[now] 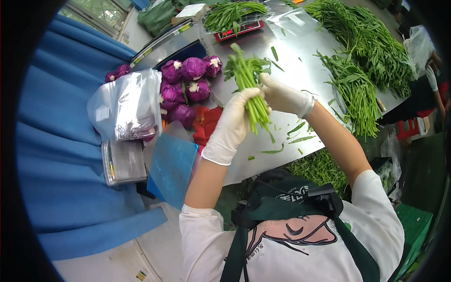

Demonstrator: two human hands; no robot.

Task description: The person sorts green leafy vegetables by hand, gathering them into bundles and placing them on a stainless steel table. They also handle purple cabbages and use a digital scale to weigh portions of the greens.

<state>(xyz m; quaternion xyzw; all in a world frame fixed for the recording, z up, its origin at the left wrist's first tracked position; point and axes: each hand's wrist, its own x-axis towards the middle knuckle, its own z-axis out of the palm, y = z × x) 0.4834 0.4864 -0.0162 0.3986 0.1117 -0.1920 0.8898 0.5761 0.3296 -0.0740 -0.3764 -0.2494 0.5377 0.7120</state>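
Observation:
In front of me is a bunch of water spinach [245, 73], raised above the metal table [295, 49] and tilted, leafy ends away from me and cut stems toward me. My left hand [235, 120], in a white glove, is wrapped round the stems. My right hand [284, 96], gloved alike, presses against the right side of the bunch, thumb uppermost; its fingertips are partly hidden behind the stems. Loose leaves and stem bits [300, 139] lie on the metal below both hands.
Purple cabbages [193, 69] and clear plastic bags [134, 101] are at left. A red scale [238, 31] bears more greens at the back. Piles of water spinach [359, 94] line the right side. Cut greens [319, 167] lie below the near edge. A blue curtain [77, 117] hangs far left.

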